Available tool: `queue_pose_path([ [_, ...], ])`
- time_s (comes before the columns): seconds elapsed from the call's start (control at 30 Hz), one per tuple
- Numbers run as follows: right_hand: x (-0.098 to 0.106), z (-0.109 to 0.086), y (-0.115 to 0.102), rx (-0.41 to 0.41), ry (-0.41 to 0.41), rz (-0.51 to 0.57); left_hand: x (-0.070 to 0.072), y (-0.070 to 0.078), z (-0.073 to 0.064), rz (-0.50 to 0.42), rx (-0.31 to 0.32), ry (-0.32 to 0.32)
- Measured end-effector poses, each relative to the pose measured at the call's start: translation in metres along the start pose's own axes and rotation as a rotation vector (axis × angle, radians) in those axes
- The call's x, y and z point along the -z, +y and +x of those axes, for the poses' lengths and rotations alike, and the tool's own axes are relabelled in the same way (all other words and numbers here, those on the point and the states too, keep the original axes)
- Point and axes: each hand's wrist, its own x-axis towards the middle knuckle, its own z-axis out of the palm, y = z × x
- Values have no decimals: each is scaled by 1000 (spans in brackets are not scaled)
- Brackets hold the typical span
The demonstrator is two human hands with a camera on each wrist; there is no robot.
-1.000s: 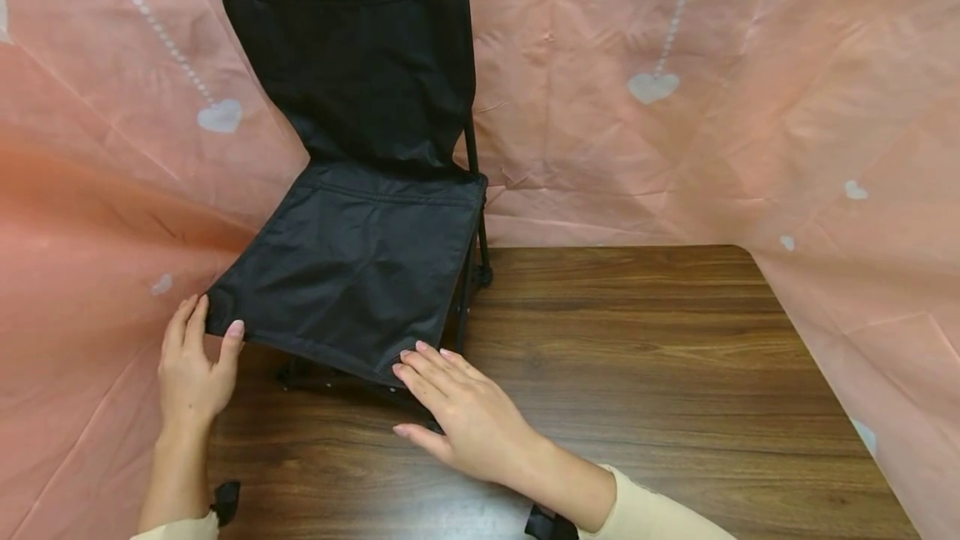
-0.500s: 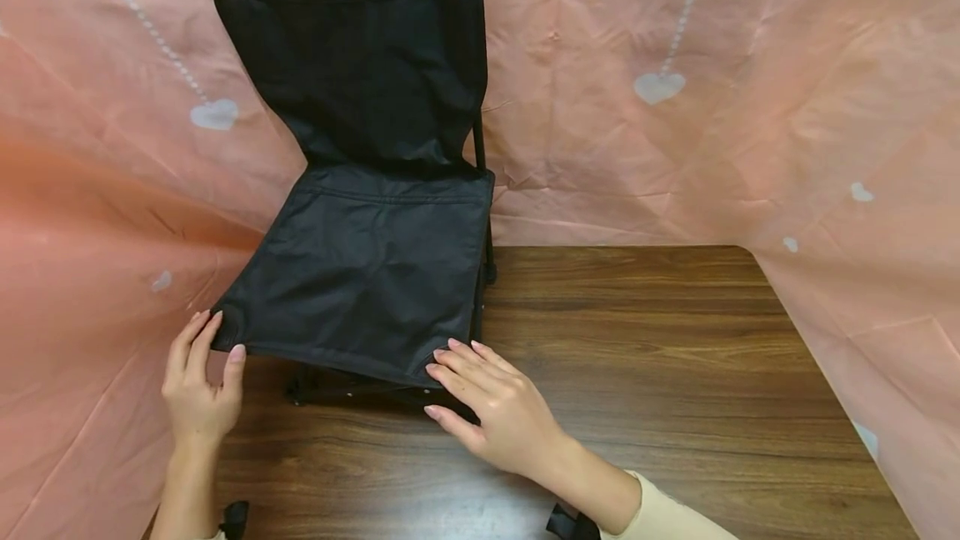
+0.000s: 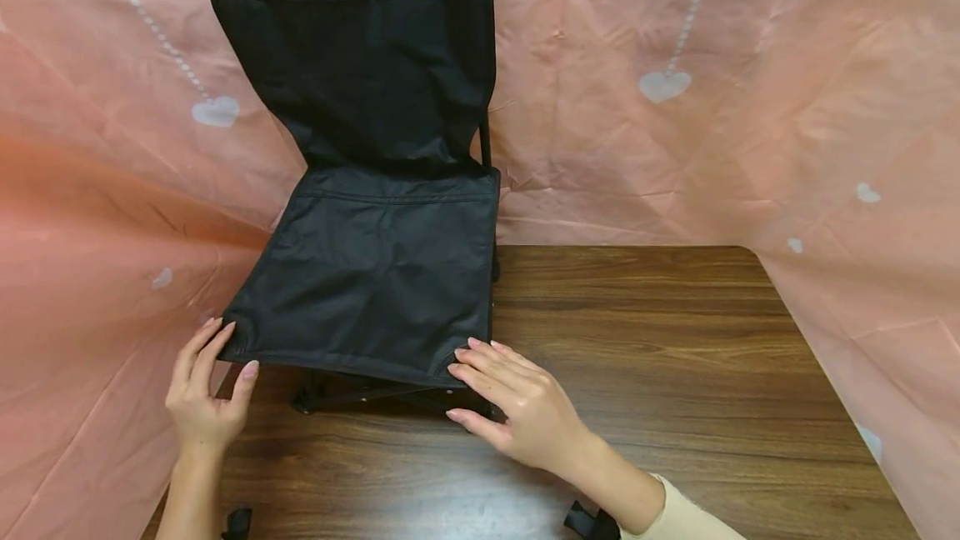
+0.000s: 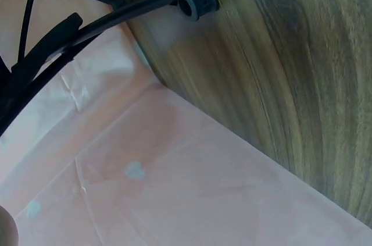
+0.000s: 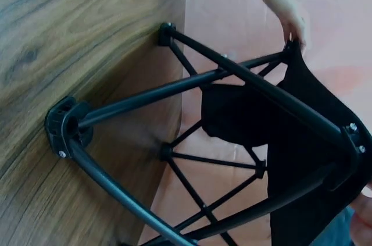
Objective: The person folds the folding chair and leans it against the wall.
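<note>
A black folding chair (image 3: 375, 273) with a fabric seat and backrest stands unfolded on the wooden surface. At the seat's front left corner my left hand (image 3: 206, 402) holds on, fingers at the side and thumb at the front edge. My right hand (image 3: 521, 411) holds the front right corner, its fingers over the top and its thumb below the edge. In the right wrist view, the chair's tubular legs (image 5: 145, 92) cross under the seat, and my left hand (image 5: 286, 19) appears at the far corner.
Pink cloth (image 3: 600, 107) with pale hearts hangs behind and at both sides, close to the chair's left. Brown wood-grain surface (image 3: 637, 340) extends to the right and in front. Plastic feet (image 5: 67, 124) end the legs.
The chair has turned, its front swinging to the right so the seat faces me more squarely. Both hands have moved right with its front corners.
</note>
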Motion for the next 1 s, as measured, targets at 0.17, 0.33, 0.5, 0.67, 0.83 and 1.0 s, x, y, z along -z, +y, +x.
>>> queue_pose_path([
  [0.17, 8, -5, 8, 39, 27, 26, 1, 10, 0, -92, -57, 62],
  [0.33, 13, -10, 15, 77, 60, 44, -1, 16, -2, -101, -97, 110],
  [0.5, 16, -14, 20, 104, 73, 51, -2, 17, -5, -91, -108, 118],
  [0.67, 18, -16, 23, 125, 97, 79, 0, 22, -8, -86, -100, 106],
  [0.83, 23, -21, 27, 118, 150, 100, 0, 29, -12, -113, -82, 84],
  [1.0, 23, -23, 28, 126, 207, 79, 4, 31, -15, -133, -45, 47],
])
